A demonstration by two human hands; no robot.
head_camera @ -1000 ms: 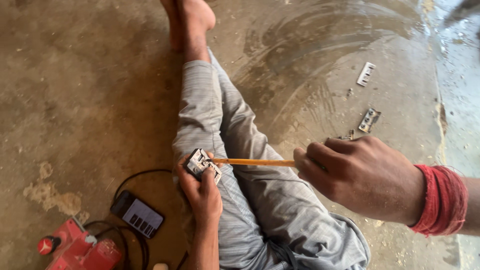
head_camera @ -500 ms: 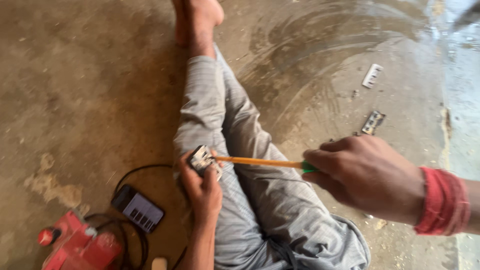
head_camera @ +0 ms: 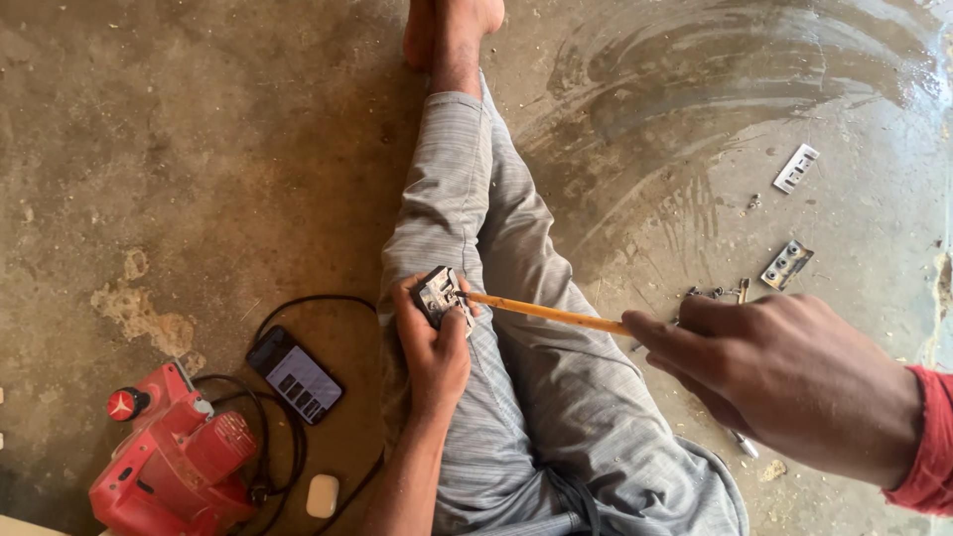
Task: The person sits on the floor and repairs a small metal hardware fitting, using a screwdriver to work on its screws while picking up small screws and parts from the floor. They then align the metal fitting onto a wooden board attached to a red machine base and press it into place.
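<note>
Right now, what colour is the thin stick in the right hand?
Yellow-orange. The stick runs from the right hand to the small metal part; head view shows it best.

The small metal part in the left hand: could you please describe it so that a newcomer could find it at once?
Start at the grey-trousered leg stretched across the concrete floor. Just above the knee the left hand pinches a small, squarish metal part. Unlike the flat metal plates lying on the floor to the right, it is held, and the right hand's yellow-shafted tool touches it.

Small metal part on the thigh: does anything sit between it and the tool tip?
Nothing visible does. The left hand holds the small metal part, and the yellow-shafted tool in the right hand already meets it.
</note>
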